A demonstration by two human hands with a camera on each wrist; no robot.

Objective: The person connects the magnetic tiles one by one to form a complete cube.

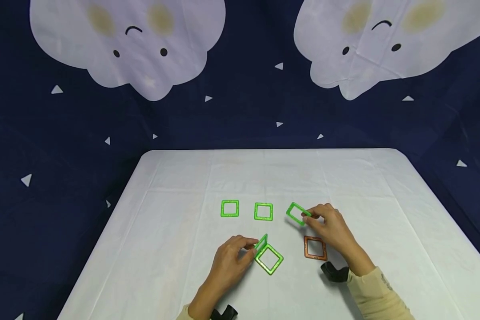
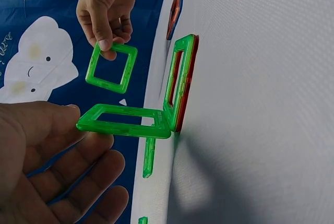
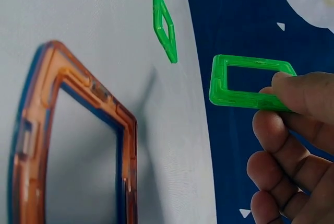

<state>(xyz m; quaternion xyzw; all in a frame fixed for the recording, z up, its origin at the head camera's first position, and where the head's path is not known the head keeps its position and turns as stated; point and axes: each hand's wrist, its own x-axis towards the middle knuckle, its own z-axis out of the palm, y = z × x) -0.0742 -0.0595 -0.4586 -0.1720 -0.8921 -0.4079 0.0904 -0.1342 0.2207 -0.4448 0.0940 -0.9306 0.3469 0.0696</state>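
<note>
Between thumb and fingertips, my left hand (image 1: 230, 262) pinches the edge of a green square magnetic tile (image 2: 120, 129). That tile stands up from one side of a second green tile (image 1: 277, 266) lying on the table, and the two meet along an edge. A red layer shows under the flat one in the left wrist view. My right hand (image 1: 331, 226) grips another green square tile (image 3: 245, 98) by one side, tilted and raised over the table. Below this hand lies an orange square tile (image 1: 315, 257), with a blue layer beneath it in the right wrist view.
Two more green square tiles, a left one (image 1: 230, 215) and a middle one (image 1: 263, 218), lie farther back on the white table (image 1: 176, 178). Behind the table hangs a dark blue cloth (image 1: 244, 120) with clouds. Black wrist mounts (image 1: 335, 272) sit under the wrists.
</note>
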